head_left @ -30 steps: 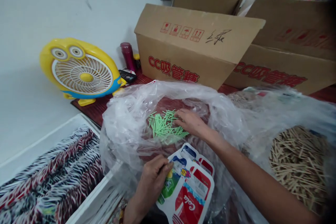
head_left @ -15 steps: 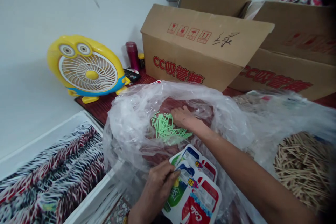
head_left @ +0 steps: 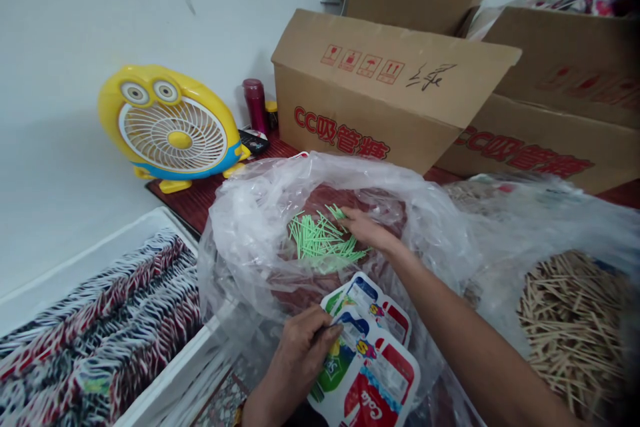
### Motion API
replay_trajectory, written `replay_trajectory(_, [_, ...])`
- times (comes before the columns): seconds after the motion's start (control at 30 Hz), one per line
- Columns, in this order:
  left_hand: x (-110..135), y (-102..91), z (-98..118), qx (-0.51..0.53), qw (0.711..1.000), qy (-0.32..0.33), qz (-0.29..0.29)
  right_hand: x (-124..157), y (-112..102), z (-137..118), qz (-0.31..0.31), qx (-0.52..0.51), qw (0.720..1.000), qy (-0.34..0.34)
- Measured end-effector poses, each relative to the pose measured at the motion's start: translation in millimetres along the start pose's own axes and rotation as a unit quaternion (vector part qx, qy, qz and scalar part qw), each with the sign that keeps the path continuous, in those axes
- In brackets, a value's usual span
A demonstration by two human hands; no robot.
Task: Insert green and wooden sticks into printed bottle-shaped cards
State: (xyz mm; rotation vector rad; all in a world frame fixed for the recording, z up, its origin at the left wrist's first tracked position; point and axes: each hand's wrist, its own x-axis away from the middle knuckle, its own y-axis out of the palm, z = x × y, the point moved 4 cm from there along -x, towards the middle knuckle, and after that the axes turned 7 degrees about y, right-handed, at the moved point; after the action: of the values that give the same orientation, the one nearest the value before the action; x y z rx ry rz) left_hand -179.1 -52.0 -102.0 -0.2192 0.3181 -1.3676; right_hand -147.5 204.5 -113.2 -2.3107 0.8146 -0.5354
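Observation:
My right hand (head_left: 367, 230) reaches into a big clear plastic bag (head_left: 250, 227) and rests on a heap of thin green sticks (head_left: 320, 243); its fingers lie flat and stretched over them. My left hand (head_left: 300, 353) is closed in a pinch on the edge of a stack of printed packets (head_left: 370, 353) with red, blue and green labels, held at the bag's near rim.
A yellow cartoon desk fan (head_left: 173, 127) stands at the left by the wall. Cardboard boxes (head_left: 380, 87) with red print stand behind the bag. A second clear bag of tan sticks (head_left: 575, 320) lies at the right. A white tray of striped packets (head_left: 90, 320) sits lower left.
My right hand has shifted slightly over the green sticks, its fingers now spread flatter. My left hand keeps its hold on the packets. The view has drifted a little.

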Motion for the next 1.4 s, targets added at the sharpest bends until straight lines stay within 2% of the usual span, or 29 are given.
replay_trajectory(0.13, [-0.5,0.6,0.2,0.003,1.0,-0.003,0.001,2.9,-1.1,4.3,0.048,-0.115,0.992,-0.007])
replay_trajectory(0.27, [-1.4,0.3,2.4,-0.002,1.0,-0.004,0.0,11.2,2.5,7.0,0.109,-0.179,0.977,-0.025])
replay_trajectory(0.47, [-1.3,-0.2,1.9,0.003,1.0,-0.003,0.0,19.6,14.3,12.3,0.113,-0.178,0.977,-0.014])
replay_trajectory(0.63, [-1.0,0.7,0.9,0.007,1.0,-0.009,0.001,16.4,11.5,12.8,0.129,-0.178,0.976,-0.012])
replay_trajectory(0.77, [-0.2,-0.6,1.5,0.012,1.0,-0.012,0.0,9.4,4.6,8.9,0.121,-0.141,0.983,0.002])
replay_trajectory(0.93, [-0.9,0.7,2.0,0.014,1.0,-0.01,-0.004,-3.7,-0.5,-1.8,0.077,-0.003,0.997,0.015])
replay_trajectory(1.13, [-0.4,1.9,-0.4,0.006,1.0,-0.012,-0.003,-23.6,17.3,-16.6,0.023,0.147,0.988,0.03])
replay_trajectory(1.27, [0.7,-0.3,0.3,0.012,1.0,-0.014,0.002,-32.0,28.9,-24.1,0.027,0.157,0.987,0.03])
replay_trajectory(1.4, [1.2,-2.2,-0.3,0.016,1.0,-0.014,0.008,-37.8,24.3,-20.7,0.046,0.105,0.993,0.036])
